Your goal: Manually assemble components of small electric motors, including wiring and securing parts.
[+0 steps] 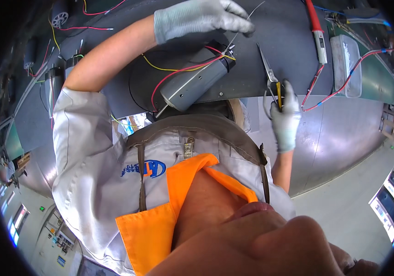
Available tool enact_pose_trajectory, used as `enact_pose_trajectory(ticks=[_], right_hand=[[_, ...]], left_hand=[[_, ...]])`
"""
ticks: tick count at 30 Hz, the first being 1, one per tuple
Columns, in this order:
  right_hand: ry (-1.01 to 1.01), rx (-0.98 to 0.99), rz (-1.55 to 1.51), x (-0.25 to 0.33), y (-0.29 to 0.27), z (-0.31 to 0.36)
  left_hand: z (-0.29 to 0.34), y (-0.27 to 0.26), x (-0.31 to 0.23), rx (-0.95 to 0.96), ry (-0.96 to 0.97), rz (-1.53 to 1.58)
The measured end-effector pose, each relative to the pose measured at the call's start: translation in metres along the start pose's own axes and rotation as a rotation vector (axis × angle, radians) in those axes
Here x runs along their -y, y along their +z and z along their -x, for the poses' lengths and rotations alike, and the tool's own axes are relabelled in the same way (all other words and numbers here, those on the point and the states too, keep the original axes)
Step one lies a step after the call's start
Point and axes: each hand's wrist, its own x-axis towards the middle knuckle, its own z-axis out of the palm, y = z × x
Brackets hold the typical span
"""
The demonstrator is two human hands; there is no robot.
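Note:
A grey cylindrical motor (194,87) lies tilted on the dark worktop in front of me, its shaft toward my body. Red, yellow and black wires leave its far end, where a thin pale cable tie (230,44) gathers them. The tie's long tail rises up and to the right. My left hand (201,19), in a pale glove, reaches over beyond the motor, fingers closed at the tail. In my gloved right hand (285,112), to the right of the motor, are scissors (267,69) with yellow and black handles. Their blades point away from me, apart from the tie.
To the right lie a red-and-white handheld tool (317,39) with a red cable (334,94) and a clear plastic box (347,66) of white strips. More motors (54,85) with loose wires stand at the left. A small screw (221,94) lies near the worktop's front edge.

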Motion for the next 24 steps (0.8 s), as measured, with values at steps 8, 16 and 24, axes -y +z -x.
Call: enact_pose_trajectory(ticks=[8,16,24], right_hand=[[-0.169,0.489,-0.427,0.032,-0.025,-0.056],[-0.423,0.366,0.215,0.070,-0.024,-0.066],[-0.355,-0.038,0.528,0.039,-0.016,-0.063]], left_hand=[[-0.011,-0.013,0.004,-0.099,0.278,-0.437],[-0.006,-0.019,-0.006,-0.184,0.538,-0.486],[0.127,-0.033,-0.044,-0.062,-0.102,-0.490]])
